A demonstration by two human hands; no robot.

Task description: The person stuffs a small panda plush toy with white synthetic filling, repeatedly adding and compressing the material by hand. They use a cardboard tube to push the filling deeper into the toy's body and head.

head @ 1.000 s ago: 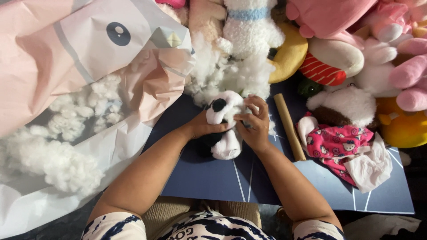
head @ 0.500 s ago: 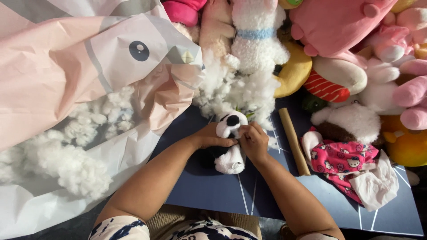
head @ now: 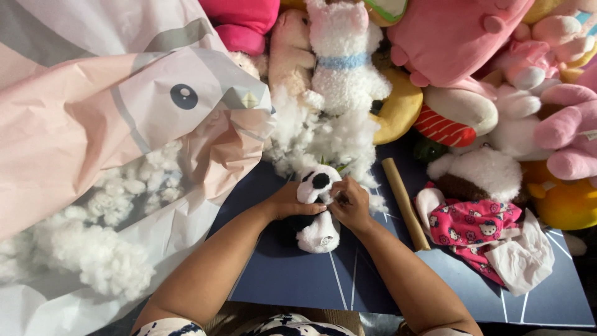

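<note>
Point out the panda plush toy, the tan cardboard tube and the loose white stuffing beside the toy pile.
panda plush toy (head: 318, 231): head view, on its white lower body.
tan cardboard tube (head: 405, 203): head view, mid-length of the tube.
loose white stuffing (head: 339, 140): head view, middle of the fluffy heap.

Your left hand (head: 287, 202) and right hand (head: 349, 206) both hold the small black-and-white plush panda (head: 317, 208), with a closed grip on each side of its head. The panda lies on the dark blue worktop (head: 298, 280). Just above the panda is loose white stuffing (head: 339, 140). To its right lies a tan cardboard tube (head: 404, 202).
</note>
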